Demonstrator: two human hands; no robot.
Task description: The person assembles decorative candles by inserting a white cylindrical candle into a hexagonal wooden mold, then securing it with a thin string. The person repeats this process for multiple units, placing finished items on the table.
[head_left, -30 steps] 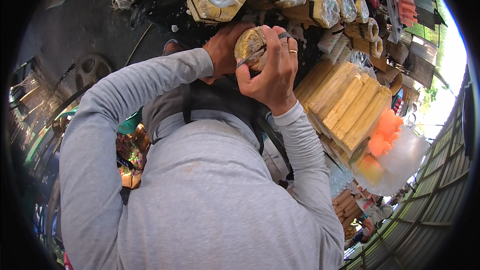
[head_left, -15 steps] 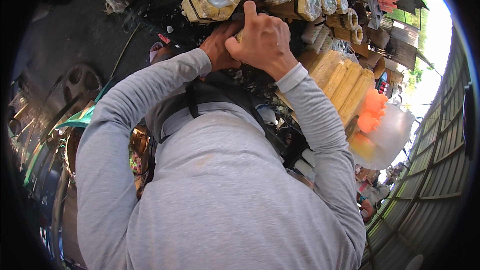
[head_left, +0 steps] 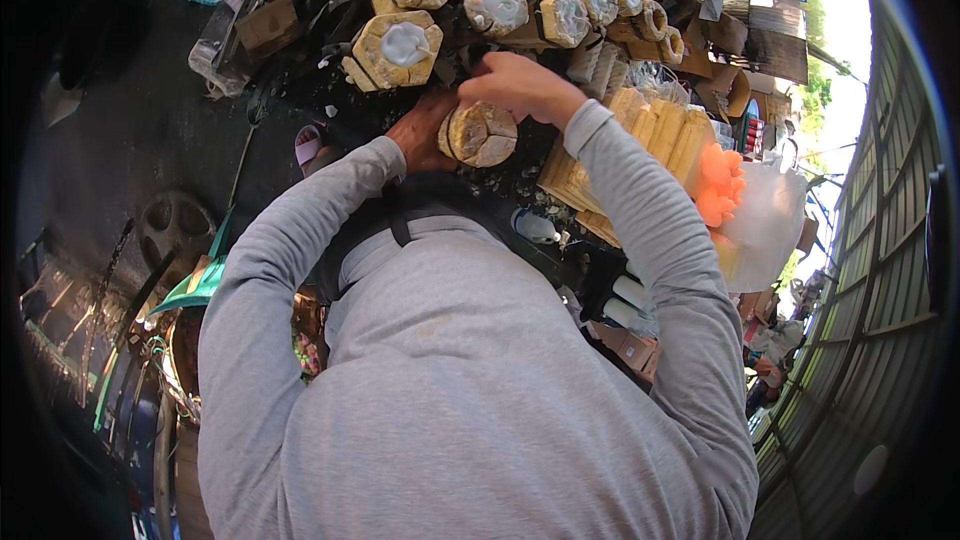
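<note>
My left hand (head_left: 425, 128) is wrapped round the left side of a yellowish, roughly six-sided mould (head_left: 482, 134), whose seamed, stained end is turned up toward me. A dark band runs round its side. Over the mould's far edge lies my right hand (head_left: 518, 85), fingers curled and partly hidden; what they pinch there cannot be made out. Just beyond the hands stands a similar hexagonal mould (head_left: 403, 46) with whitish, wax-like filling on top. Several more filled moulds, among them a rounder one (head_left: 496, 4), are grouped behind it.
To the right lie long yellow mould blocks (head_left: 640, 135), beside an orange, petal-edged piece (head_left: 720, 186) and a translucent bag (head_left: 762, 225). A cardboard box (head_left: 268, 26) sits at the far left. White cylinders (head_left: 628, 304) lie near my right elbow; a spoked wheel (head_left: 175, 220) is on the left.
The mould between my hands has come into plain view, its seamed end facing up. My right index finger, stretched out before, is now bent. The whole scene has shifted in the picture.
</note>
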